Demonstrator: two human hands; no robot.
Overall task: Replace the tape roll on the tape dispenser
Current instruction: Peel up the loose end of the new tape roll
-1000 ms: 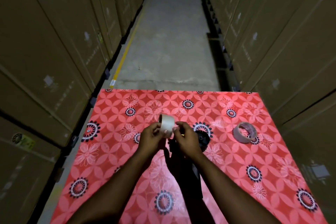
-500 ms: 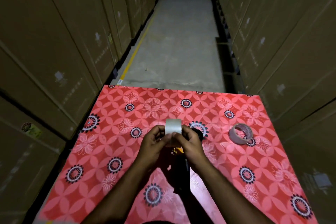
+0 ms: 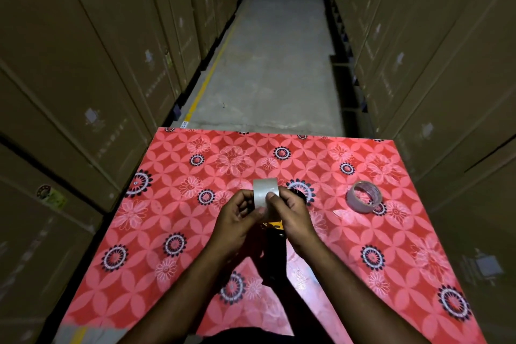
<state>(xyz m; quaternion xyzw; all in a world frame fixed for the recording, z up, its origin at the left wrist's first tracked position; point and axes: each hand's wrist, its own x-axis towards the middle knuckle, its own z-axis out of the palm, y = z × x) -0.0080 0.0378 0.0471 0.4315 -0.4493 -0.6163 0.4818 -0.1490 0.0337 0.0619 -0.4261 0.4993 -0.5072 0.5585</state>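
Both hands hold a pale, full tape roll upright above the middle of the red floral table. My left hand grips its left side. My right hand has its thumb pressed on the roll's outer face. The black tape dispenser with a yellow part lies on the table under and between my wrists, handle toward me, mostly hidden. A second, thin and nearly spent tape roll lies flat on the table to the right.
Tall stacks of brown cardboard boxes line both sides of a narrow concrete aisle beyond the table's far edge. A yellow floor line runs along the left stack.
The roll has turned from side-on to facing me and sits squarely between both hands; my right thumb now presses on its face. The view has tilted slightly.
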